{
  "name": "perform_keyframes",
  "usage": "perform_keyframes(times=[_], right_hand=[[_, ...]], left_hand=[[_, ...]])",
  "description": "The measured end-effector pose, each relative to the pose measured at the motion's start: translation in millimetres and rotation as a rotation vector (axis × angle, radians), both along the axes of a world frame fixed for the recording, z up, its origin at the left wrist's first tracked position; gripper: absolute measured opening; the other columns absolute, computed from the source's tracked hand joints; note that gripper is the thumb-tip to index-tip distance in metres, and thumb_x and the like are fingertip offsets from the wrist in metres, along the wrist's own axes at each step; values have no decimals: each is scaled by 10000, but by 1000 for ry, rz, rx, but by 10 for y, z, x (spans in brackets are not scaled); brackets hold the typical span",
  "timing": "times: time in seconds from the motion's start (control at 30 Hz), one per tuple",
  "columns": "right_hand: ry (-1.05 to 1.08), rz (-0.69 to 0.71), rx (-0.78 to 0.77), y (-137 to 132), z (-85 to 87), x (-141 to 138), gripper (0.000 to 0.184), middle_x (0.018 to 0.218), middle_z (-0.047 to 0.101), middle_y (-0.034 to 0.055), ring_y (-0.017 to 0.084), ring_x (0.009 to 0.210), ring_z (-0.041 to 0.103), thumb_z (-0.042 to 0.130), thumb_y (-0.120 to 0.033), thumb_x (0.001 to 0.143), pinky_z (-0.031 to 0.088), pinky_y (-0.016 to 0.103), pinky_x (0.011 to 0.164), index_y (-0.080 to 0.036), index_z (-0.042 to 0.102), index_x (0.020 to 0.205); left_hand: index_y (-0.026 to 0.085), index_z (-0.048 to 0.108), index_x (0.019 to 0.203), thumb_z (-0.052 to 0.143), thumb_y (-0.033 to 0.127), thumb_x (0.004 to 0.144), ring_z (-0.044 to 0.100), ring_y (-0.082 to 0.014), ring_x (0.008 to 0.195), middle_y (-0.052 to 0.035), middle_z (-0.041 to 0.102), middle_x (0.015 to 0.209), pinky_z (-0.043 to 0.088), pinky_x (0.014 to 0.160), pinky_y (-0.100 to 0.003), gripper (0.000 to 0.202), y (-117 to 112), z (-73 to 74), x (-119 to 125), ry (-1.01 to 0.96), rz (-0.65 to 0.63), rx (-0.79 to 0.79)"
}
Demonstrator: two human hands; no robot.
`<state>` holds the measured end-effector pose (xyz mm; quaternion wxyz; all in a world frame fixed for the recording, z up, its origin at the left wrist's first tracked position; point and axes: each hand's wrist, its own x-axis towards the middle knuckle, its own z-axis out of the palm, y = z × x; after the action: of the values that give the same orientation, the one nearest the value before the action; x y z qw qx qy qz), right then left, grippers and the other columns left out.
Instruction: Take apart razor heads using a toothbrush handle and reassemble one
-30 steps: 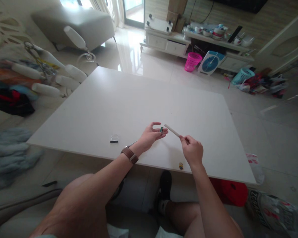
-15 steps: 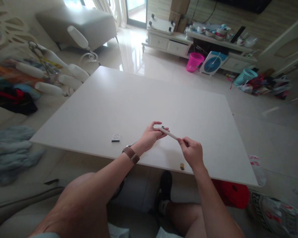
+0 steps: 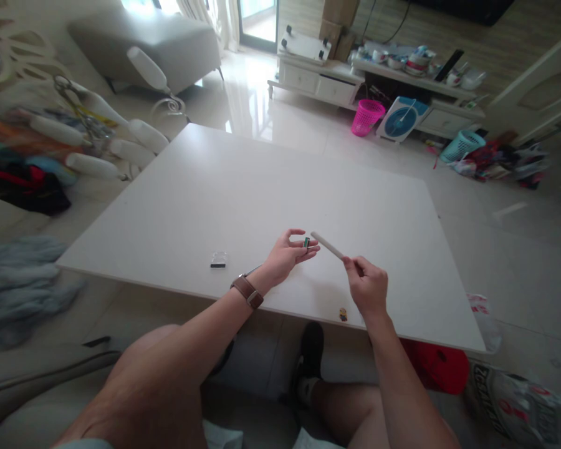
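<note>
My left hand, with a brown watch strap on the wrist, is over the front middle of the table. Its fingers pinch a small green rectangular piece with dark edges; its exact kind is too small to make out. In my right hand is a slim pale stick, gripped at its lower end. The stick points up and left, its tip just right of the green piece and apart from it. A tiny yellow figure lies near the front edge, left of my right wrist.
Left of my left hand lies a small clear case with a black strip. A red stool or bin and a printed sack stand under the right front corner. Lamp arms reach close to the table's left edge.
My right hand has drawn the stick a little to the right and away from the left fingers, uncovering more of the green piece. My left hand stays almost where it was.
</note>
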<state>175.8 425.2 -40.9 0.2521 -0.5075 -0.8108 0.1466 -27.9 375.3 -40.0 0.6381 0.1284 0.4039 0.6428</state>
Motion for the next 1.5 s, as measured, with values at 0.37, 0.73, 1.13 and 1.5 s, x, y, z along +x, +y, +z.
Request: perform_keyframes(times=[0.37, 0.73, 1.13, 1.5], right_hand=[[-1, -118, -30, -1, -13, -6, 453, 520, 467, -33, 104, 523, 372, 519, -528, 955, 226, 258, 561, -189, 559, 657], [105, -69, -107, -32, 12, -53, 477, 511, 432, -42, 104, 513, 354, 522, -530, 951, 252, 268, 553, -189, 510, 617], [139, -56, -144, -44, 8, -51, 477, 511, 410, -49, 99, 515, 362, 533, -542, 947, 250, 262, 545, -183, 552, 634], [146, -46, -146, -53, 31, -54, 478, 511, 409, -46, 103, 517, 355, 527, -540, 947, 256, 266, 545, -186, 537, 625]], left_hand=[[110, 604, 1019, 576, -4, 827, 717, -201, 996, -148, 716, 1073, 479, 1074, -443, 225, 4, 20, 6, 5, -9, -30], [135, 578, 958, 683, 136, 859, 721, -188, 953, -136, 737, 982, 476, 1058, -468, 144, 26, -78, -30, 4, 45, -45], [118, 586, 970, 644, 82, 864, 742, -187, 901, -128, 719, 1003, 480, 1078, -438, 126, 21, -11, -20, -1, 34, -49], [93, 637, 930, 608, 71, 853, 742, -213, 897, -142, 717, 1007, 493, 1059, -455, 86, 15, 0, -37, -5, 21, -47]])
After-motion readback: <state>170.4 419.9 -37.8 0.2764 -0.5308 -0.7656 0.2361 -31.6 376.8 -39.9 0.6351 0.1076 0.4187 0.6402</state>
